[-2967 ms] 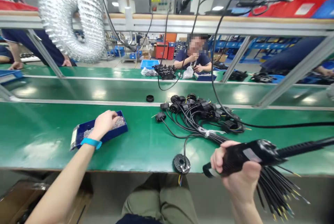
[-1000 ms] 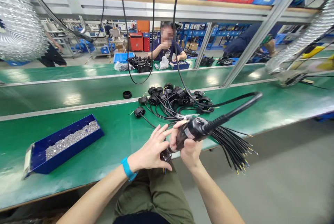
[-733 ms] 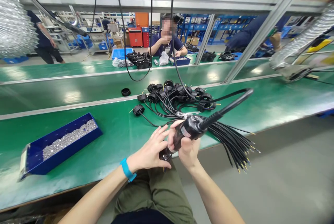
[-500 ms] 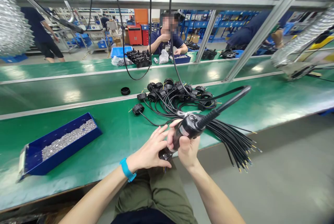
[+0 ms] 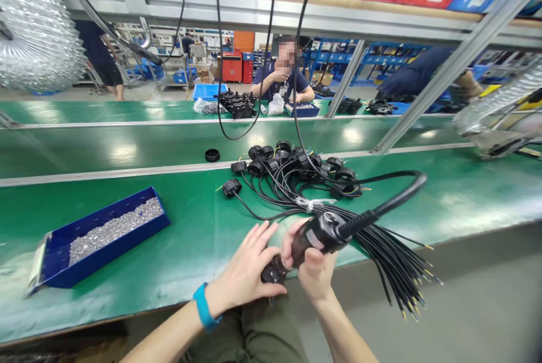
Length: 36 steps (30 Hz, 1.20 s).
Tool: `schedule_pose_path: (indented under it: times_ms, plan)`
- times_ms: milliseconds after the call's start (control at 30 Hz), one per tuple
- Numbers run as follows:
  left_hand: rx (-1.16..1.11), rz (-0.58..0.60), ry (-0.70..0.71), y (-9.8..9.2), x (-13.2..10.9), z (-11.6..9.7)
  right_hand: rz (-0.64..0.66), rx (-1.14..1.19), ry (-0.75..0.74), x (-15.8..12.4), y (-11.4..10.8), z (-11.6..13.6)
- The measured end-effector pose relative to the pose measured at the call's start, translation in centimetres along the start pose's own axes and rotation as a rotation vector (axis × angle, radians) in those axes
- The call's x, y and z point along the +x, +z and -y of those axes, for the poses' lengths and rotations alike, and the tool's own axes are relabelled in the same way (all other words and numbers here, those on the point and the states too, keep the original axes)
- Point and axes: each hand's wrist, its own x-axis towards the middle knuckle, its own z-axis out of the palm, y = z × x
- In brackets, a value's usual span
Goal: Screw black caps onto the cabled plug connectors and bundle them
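Note:
My right hand (image 5: pixel 315 267) is wrapped round a black corded electric screwdriver (image 5: pixel 315 239), tilted with its cable end up and its tip down toward my left hand. My left hand (image 5: pixel 249 267), with a blue band at the wrist, curves its thumb and fingers round a small black part (image 5: pixel 273 271) under the tool's lower end. The part's shape is mostly hidden by the hand and the tool. Just beyond, a tied bundle of black cables (image 5: pixel 292 199) lies on the green bench, with black round connector housings (image 5: pixel 256 168) at its far end.
At left stands a blue bin (image 5: pixel 122 244) of small metal pieces. A black ring (image 5: pixel 212 155) sits near the bench's back ledge. The screwdriver's cord (image 5: pixel 398 191) loops at right. Across the bench sits a person (image 5: pixel 279 78); a metal post (image 5: pixel 432 72) slants at right.
The view has tilted up and shifted slightly left, so things appear lower and mostly farther right. Both hands keep nearly the same hold at the screwdriver and the black part.

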Motion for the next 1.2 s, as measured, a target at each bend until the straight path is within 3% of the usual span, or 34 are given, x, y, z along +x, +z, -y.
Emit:
schedule_pose_path:
  times_ms: [267,567,833,933,1033,1200]
  plan:
    - [-0.139,-0.046,-0.154,2.7,-1.6,0.2,0.049,0.054,0.079,0.5,0.4,-0.1]
    - [-0.262,-0.024,-0.171,1.9,-1.8,-0.3,-0.007,0.114,0.113,0.2,0.6,0.2]
    - [-0.218,-0.089,-0.124,1.9,-1.8,0.0,0.010,-0.084,0.025,-0.2,1.0,-0.1]
    - [-0.184,-0.085,-0.127,1.7,-1.8,0.0,0.001,-0.029,0.005,0.4,0.8,0.9]
    - [-0.153,-0.069,-0.132,1.5,-1.7,0.0,-0.128,0.018,-0.080,1.1,0.5,3.2]
    - [-0.117,-0.073,-0.136,1.6,-1.9,-0.3,-0.223,-0.112,-0.091,0.6,-1.7,5.8]
